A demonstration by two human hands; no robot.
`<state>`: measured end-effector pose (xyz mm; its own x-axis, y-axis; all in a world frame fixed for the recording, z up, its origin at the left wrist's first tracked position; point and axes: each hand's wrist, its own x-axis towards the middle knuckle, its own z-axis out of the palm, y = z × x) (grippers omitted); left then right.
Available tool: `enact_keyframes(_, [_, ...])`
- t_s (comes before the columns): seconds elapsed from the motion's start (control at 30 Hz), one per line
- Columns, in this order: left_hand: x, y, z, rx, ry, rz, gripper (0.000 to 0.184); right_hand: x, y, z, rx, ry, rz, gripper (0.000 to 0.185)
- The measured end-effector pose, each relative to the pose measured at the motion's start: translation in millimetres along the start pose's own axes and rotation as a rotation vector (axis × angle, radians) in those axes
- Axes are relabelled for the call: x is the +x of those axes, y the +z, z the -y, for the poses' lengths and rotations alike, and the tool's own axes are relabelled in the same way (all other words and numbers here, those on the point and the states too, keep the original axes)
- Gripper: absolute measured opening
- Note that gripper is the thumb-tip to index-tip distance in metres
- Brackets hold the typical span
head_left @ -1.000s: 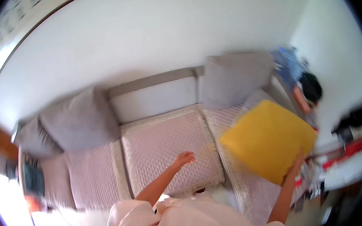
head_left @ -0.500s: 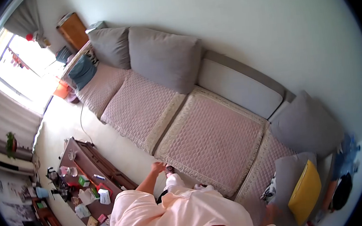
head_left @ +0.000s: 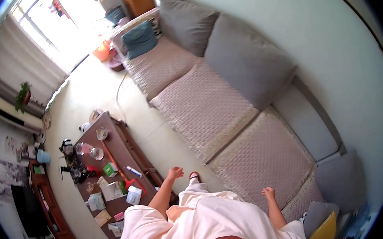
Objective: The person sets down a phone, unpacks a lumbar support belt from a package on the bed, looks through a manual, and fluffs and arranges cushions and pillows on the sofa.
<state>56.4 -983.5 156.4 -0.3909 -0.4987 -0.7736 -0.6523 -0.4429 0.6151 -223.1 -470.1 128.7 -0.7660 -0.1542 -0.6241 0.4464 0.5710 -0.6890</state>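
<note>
My left hand (head_left: pixel 175 173) hangs beside the coffee table (head_left: pixel 110 108), past its near right side, with loosely bent fingers apart and nothing visible in them. My right hand (head_left: pixel 268 193) is in front of or above the pink quilted seat cover (head_left: pixel 267 147) of the sofa; whether it touches the cover cannot be told. Its fingers look curled in, with no object showing. One sandalled foot (head_left: pixel 195 176) is on the floor between table and sofa.
The table carries a red-ended long-handled tool (head_left: pixel 134 187), a green box (head_left: pixel 110 170), glassware (head_left: pixel 96 153) and papers. Grey cushions (head_left: pixel 250 59), a blue pillow (head_left: pixel 139 39) and a yellow cushion (head_left: pixel 323 231) lie on the sofa. A cable (head_left: pixel 117 96) crosses the floor.
My view has turned left, so the sofa and table sit differently in it. My right hand has come up and forward from beside the grey and yellow cushions. My left hand stays low by the table.
</note>
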Motion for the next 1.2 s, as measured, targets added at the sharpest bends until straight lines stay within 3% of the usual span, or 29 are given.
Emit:
enact_keyframes(0.13, [6.2, -107.9, -1.7, -0.212, 0.017, -0.179, 0.021, 18.5, 107.7, 61.0, -0.196, 0.128, 0.192, 0.010])
enact_keyframes(0.23, [0.3, -161.1, 12.9, -0.320, -0.033, -0.269, 0.020, 27.2, 164.4, 108.7, -0.291, 0.060, 0.338, 0.014])
enact_keyframes(0.4, [-11.5, -204.3, 56.8, -0.519, -0.149, -0.380, 0.015, 44.6, 204.2, 170.6, -0.467, 0.026, 0.441, 0.013])
enact_keyframes(0.6, [-7.2, -235.7, 88.6, -0.684, -0.277, -0.360, 0.014, 97.0, 259.9, 237.9, -0.619, 0.263, 0.399, 0.011])
enact_keyframes(0.7, [7.1, -264.8, 94.9, -0.809, -0.259, -0.347, 0.013, 149.3, 326.6, 278.3, -0.681, 0.245, 0.464, 0.010])
enact_keyframes(0.77, [27.6, -290.1, 80.2, -0.905, -0.479, -0.395, 0.013, 179.0, 382.9, 320.7, -0.752, 0.003, 0.545, 0.011])
enact_keyframes(0.83, [71.2, -317.8, 112.4, -0.874, -0.322, -0.403, 0.014, 189.5, 453.1, 386.4, -0.557, -0.018, 0.493, 0.013])
enact_keyframes(0.9, [74.3, -344.0, 29.7, -0.951, -0.317, -0.445, 0.017, 197.8, 513.3, 452.4, -0.674, -0.203, 0.542, 0.013])
enact_keyframes(0.93, [79.3, -355.5, 1.1, -0.964, -0.211, -0.442, 0.017, 203.6, 538.0, 477.6, -0.768, -0.321, 0.562, 0.013])
enact_keyframes(0.97, [85.6, -368.7, -24.8, -0.977, -0.098, -0.442, 0.016, 196.8, 565.1, 509.7, -0.739, -0.272, 0.571, 0.015])
enact_keyframes(1.0, [90.5, -379.2, -63.6, -0.981, -0.147, -0.497, 0.015, 192.2, 596.2, 542.3, -0.700, -0.234, 0.578, 0.016])
enact_keyframes(1.07, [120.7, -407.1, -92.9, -0.857, -0.202, -0.484, 0.016, 201.5, 652.4, 587.3, -0.815, -0.425, 0.598, 0.019])
enact_keyframes(1.13, [144.4, -435.0, -110.7, -0.720, -0.210, -0.426, 0.017, 166.4, 704.4, 657.4, -0.858, -0.397, 0.588, 0.017])
enact_keyframes(1.2, [173.0, -472.9, -120.0, -0.644, -0.211, -0.348, 0.019, 196.7, 762.2, 665.6, -0.812, -0.531, 0.636, 0.017])
